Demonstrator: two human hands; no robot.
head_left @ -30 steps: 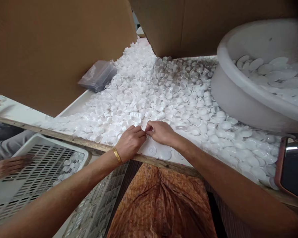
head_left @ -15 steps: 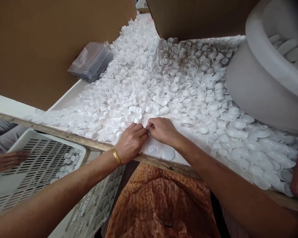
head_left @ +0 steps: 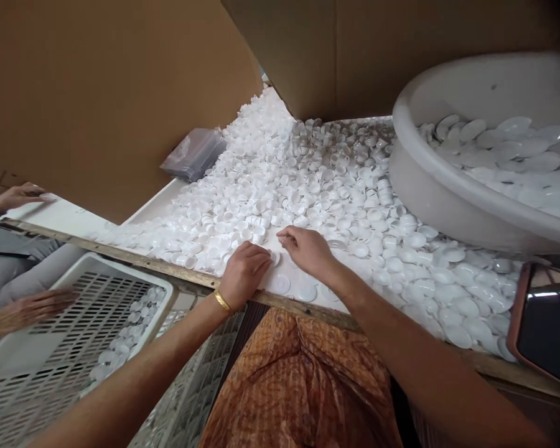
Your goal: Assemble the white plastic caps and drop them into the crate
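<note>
Near the table's front edge, my left hand point(head_left: 246, 272) is closed with a small white round plastic piece point(head_left: 275, 257) at its fingertips. Just to the right, my right hand point(head_left: 308, 250) hovers apart from it, fingers curled in a pinch; whether anything is in them is hidden. Between my hands and the wooden edge lie flat white discs point(head_left: 306, 291), several of them in a row. Beyond my fingers spreads a large heap of small white plastic cups point(head_left: 261, 186), with shallow oval white pieces point(head_left: 448, 286) on the right.
A big white tub point(head_left: 429, 205) holding white oval pieces stands at right, a phone point(head_left: 546, 323) below it. Cardboard boxes point(head_left: 112, 93) border the back. A plastic-wrapped pack point(head_left: 193, 154) lies at left. Another person's hands point(head_left: 37, 311) are around a slotted white basket point(head_left: 163, 305).
My hands have come apart; the right moved off from the left, which keeps a white piece. The view has shifted, showing more of the tub. A second hand of the other person appears at far left.
</note>
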